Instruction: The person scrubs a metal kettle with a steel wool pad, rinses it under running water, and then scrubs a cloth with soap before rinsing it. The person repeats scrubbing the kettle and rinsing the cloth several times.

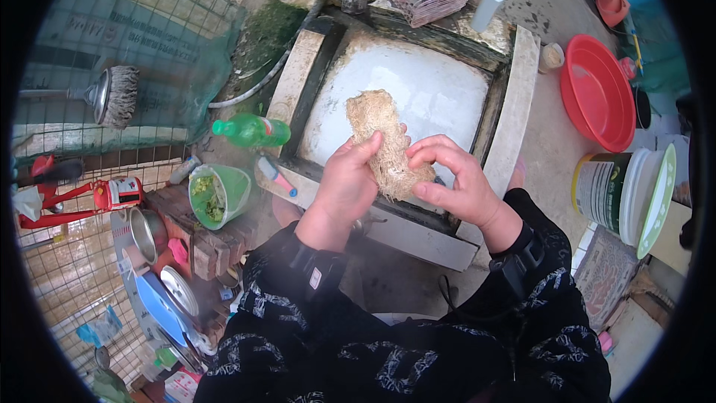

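A dry, tan fibrous pad (381, 117), perhaps loofah, is held above a wide basin with a pale bottom (414, 75). My left hand (349, 184) grips the pad's middle, thumb on top and fingers behind it. At the pad's lower right end, my right hand (461, 179) has its thumb and curled fingers around the edge, apparently pinching it. A brush with a pink and blue handle (277, 176) lies on the basin's near left rim. Beyond it, a green plastic bottle (251, 130) lies on its side.
Left stand a green bin with leafy scraps (221, 196), stacked bricks (215, 249) and a metal pot (146, 235). A white bottle with a blue cap (489, 5) and a wire basket (436, 0) are at the far rim. Right are a red basin (597, 92) and a lidded bucket (604, 196).
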